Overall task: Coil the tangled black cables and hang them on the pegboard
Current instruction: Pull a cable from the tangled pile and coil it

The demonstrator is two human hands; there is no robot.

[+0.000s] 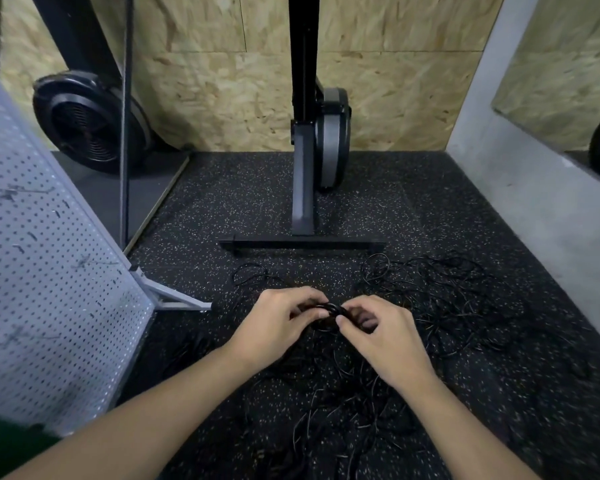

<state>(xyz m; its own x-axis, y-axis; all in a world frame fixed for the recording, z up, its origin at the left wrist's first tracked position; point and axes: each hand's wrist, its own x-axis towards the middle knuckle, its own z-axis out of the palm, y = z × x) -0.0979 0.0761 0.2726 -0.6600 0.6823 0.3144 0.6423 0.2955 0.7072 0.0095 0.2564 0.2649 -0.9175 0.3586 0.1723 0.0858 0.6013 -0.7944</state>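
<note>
While the left grip [278, 323] and the right grip [388, 337] met low over the speckled rubber floor [257, 202], both were curled round a small coil [330, 310] of black cable, thumbs and fingertips pinching its loops between them. Loose tangled cables [447, 299] spread on the floor beneath the forearms and off to the right, and a smaller looped bundle [250, 276] lay just beyond the left grip. To the left stood the grey pegboard [49, 271], with a few dark hooks on it and its metal foot [177, 301] jutting toward the hands. Just past the tangle lay the base bar [302, 243] of an upright exercise machine, backed by a chipboard wall [222, 81]; a black fan wheel [90, 123] stood at far left.
</note>
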